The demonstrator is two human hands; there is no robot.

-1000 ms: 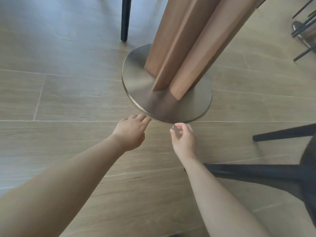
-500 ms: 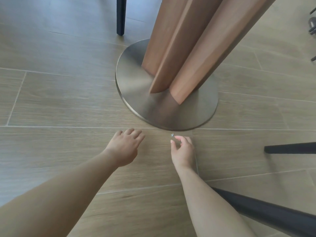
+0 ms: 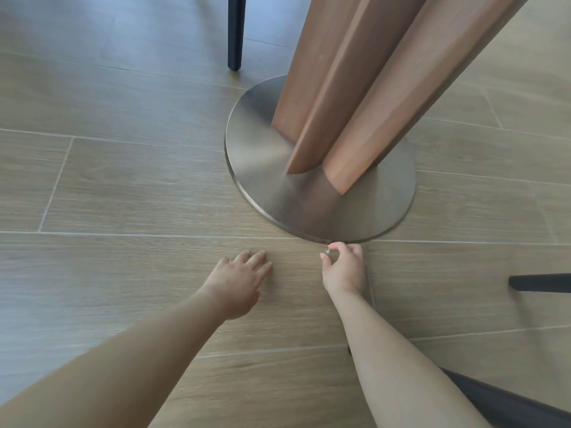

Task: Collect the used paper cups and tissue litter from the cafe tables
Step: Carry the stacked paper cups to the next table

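I look down at a wood-look floor under a cafe table. My right hand [image 3: 344, 270] is just in front of the round steel table base [image 3: 268, 193], thumb and forefinger pinched on a tiny pale scrap of litter [image 3: 327, 251]. My left hand [image 3: 239, 281] rests flat on the floor to its left, fingers spread, holding nothing. No paper cups or larger tissues are in view.
A brown wooden pedestal [image 3: 364, 88] rises from the steel base. Black chair legs stand at the top [image 3: 235, 32], the right edge [image 3: 539, 283] and the bottom right [image 3: 506, 406].
My left hand has drawn back from the base rim and lies flat on the floor. My right hand stays pinched by the rim. The view has shifted slightly.
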